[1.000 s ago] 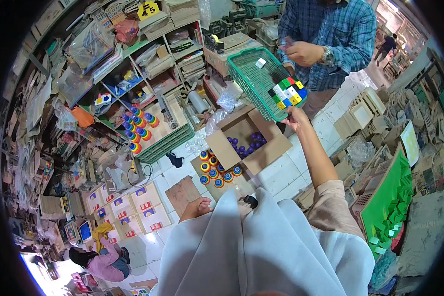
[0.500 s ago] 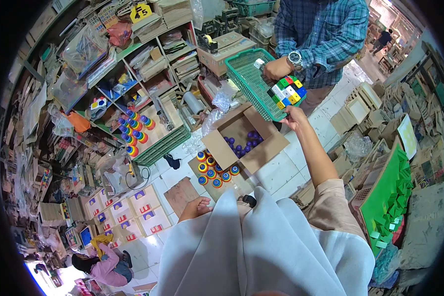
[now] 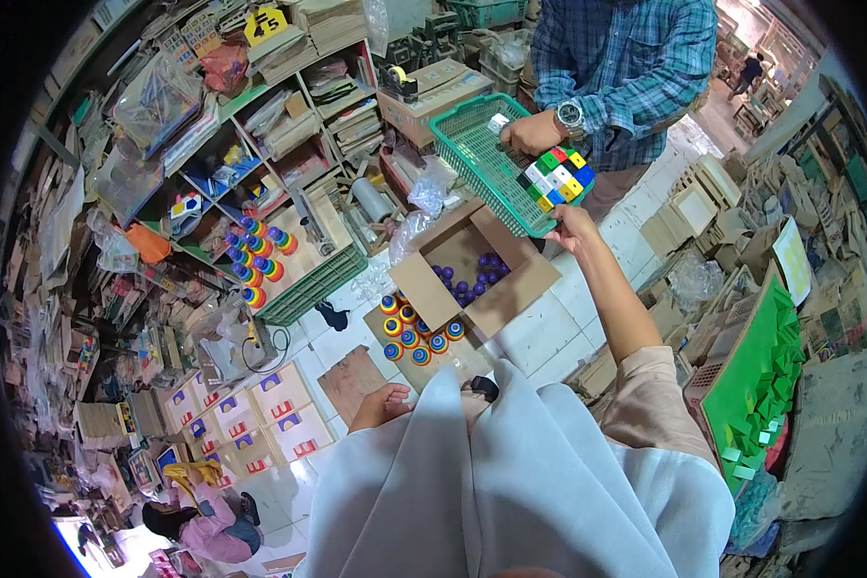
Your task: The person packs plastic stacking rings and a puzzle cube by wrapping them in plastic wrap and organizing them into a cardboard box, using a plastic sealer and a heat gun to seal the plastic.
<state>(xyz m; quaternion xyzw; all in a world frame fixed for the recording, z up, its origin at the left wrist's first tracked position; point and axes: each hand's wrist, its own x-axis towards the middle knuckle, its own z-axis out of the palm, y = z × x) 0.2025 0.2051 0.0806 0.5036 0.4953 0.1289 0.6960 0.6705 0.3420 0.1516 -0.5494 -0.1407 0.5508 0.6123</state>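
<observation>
My right hand (image 3: 573,229) grips the near rim of a green plastic basket (image 3: 467,154). Inside the basket's near end lies a cluster of coloured cubes (image 3: 557,177). A co-worker in a checked shirt (image 3: 636,67) stands across from me, one hand (image 3: 537,132) in the basket by a white block (image 3: 498,122). My left hand (image 3: 382,405) hangs low beside my clothing, its fingers loosely curled; whether it holds anything is hidden. Ahead of me, an open cardboard box (image 3: 511,313) with purple balls (image 3: 464,287) stands on the floor, next to coloured ring stackers (image 3: 421,338).
Shelves (image 3: 289,154) full of stacked boards line the left. More ring stackers (image 3: 260,252) stand on a crate. Framed boards (image 3: 260,414) lie at lower left, near a crouching person (image 3: 212,532). Green pieces (image 3: 766,405) fill a tray at right.
The view has shifted slightly. The crouching person's yellow cloth has moved a little. My right hand keeps its hold on the basket, and the co-worker's hand stays in it.
</observation>
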